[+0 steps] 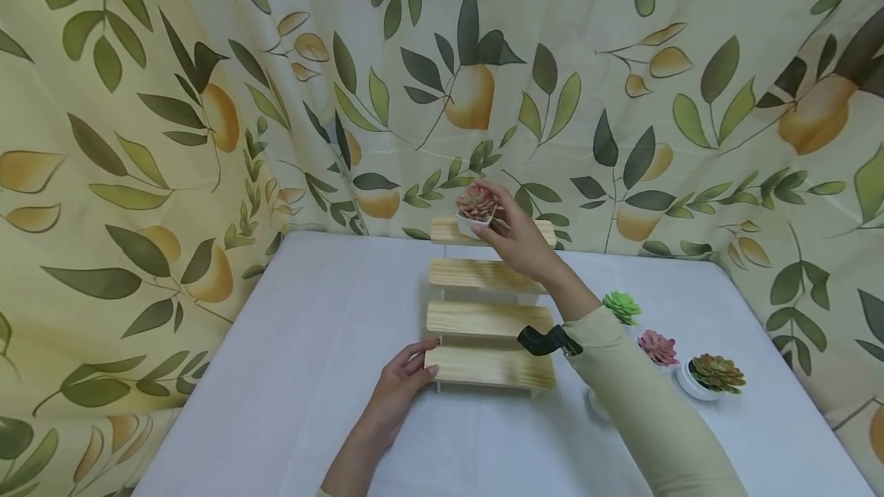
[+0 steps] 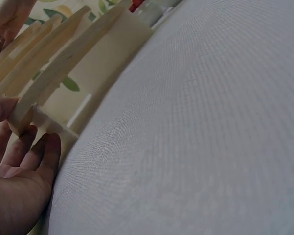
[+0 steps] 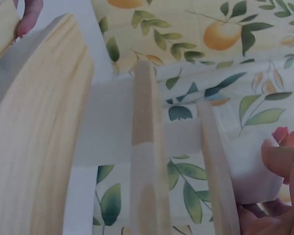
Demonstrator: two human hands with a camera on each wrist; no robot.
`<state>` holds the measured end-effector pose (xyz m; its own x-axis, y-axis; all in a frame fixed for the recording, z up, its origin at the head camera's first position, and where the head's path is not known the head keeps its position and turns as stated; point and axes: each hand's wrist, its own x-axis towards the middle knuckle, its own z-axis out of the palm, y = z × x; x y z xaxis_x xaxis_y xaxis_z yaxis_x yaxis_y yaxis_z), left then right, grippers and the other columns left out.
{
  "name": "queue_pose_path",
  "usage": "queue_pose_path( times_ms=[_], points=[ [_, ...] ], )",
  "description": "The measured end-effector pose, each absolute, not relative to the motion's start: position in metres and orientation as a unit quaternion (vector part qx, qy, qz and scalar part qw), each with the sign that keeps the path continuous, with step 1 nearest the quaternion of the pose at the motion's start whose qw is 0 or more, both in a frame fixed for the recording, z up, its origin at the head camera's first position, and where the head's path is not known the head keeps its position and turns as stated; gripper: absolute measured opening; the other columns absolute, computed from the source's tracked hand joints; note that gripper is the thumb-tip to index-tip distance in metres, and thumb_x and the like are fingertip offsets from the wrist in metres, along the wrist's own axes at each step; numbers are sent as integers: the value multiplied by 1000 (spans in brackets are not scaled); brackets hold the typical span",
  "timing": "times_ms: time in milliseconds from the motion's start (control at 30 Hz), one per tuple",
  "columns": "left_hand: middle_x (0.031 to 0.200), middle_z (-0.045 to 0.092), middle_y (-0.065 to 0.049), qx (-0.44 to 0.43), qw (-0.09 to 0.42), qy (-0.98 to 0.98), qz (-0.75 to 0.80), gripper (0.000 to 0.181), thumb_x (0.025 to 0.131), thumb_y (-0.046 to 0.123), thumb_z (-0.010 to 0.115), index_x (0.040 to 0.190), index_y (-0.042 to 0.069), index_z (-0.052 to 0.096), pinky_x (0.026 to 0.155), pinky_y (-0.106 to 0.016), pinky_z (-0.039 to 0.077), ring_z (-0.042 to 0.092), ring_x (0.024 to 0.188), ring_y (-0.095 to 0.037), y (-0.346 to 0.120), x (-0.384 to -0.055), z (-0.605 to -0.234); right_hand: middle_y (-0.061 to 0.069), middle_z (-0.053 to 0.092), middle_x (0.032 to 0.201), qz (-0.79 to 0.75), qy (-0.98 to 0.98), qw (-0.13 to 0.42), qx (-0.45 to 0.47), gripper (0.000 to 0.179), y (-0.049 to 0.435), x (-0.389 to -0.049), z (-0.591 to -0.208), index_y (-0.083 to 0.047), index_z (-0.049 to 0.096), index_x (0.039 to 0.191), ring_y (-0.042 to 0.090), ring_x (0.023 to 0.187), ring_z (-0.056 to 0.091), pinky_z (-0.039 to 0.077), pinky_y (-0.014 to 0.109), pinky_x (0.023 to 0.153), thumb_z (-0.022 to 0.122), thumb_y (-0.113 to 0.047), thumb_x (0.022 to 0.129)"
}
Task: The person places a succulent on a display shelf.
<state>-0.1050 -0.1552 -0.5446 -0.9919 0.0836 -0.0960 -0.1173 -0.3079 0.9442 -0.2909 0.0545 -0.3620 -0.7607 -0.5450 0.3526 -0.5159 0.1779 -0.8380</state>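
In the head view a stepped display stand [image 1: 490, 320] with pale wooden tiers stands mid-table. My right hand [image 1: 514, 232] holds a small potted succulent [image 1: 476, 204] with pinkish rosette leaves at the left part of the top tier. In the right wrist view its white pot [image 3: 254, 166] sits between thumb and fingers, close against the top board; whether its base bears on the board, I cannot tell. My left hand [image 1: 404, 382] grips the left end of the lowest tier. From the left wrist, the thumb [image 2: 1, 110] lies over the board's edge, with fingers [image 2: 32, 152] beneath.
Right of the stand, partly behind my right sleeve [image 1: 642, 405], are a green succulent [image 1: 623, 307], a pink one [image 1: 658, 347], a brownish-green one [image 1: 718, 373] in a white pot, and another white pot [image 1: 599, 405]. A leaf-and-fruit patterned curtain [image 1: 331, 98] hangs behind the white-covered table [image 1: 304, 374].
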Motion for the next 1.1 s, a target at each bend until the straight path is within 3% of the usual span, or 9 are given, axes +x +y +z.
queue_pose_path(
  times_ms=[367,533,833,967,1100],
  points=[
    [152,51,-16,-15,65,589,805,48,97,14,74,142,10,59,111,-31,42,46,141,-28,-156,-105,-545,14,36,154,-515,766,74,-377,71,59,-298,-351,-26,25,163,34,138,45,35,52,116,55,3,105],
    [153,50,-15,-9,67,590,805,48,98,14,72,144,10,58,113,-31,40,43,144,-28,-156,-106,-544,13,36,154,-503,774,67,-379,75,59,-298,-349,-32,23,164,34,135,46,33,54,117,55,2,105],
    [153,51,-15,-5,63,586,808,47,98,13,72,143,10,58,112,-31,41,45,143,-27,-155,-107,-544,22,22,158,-535,755,70,-372,85,59,-298,-356,-39,4,164,39,144,37,33,53,117,53,1,106],
    [152,51,-16,-13,61,590,805,47,98,14,73,142,10,59,112,-31,41,44,143,-29,-155,-106,-544,23,16,162,-552,751,59,-358,85,63,-296,-363,-36,1,164,41,149,29,31,52,119,53,-1,107],
    [152,51,-16,-13,64,590,805,47,98,13,73,142,9,59,111,-32,42,44,143,-29,-156,-105,-544,24,20,162,-539,768,31,-344,86,72,-288,-367,-29,0,164,43,150,23,24,51,122,58,-4,106]
  ],
)
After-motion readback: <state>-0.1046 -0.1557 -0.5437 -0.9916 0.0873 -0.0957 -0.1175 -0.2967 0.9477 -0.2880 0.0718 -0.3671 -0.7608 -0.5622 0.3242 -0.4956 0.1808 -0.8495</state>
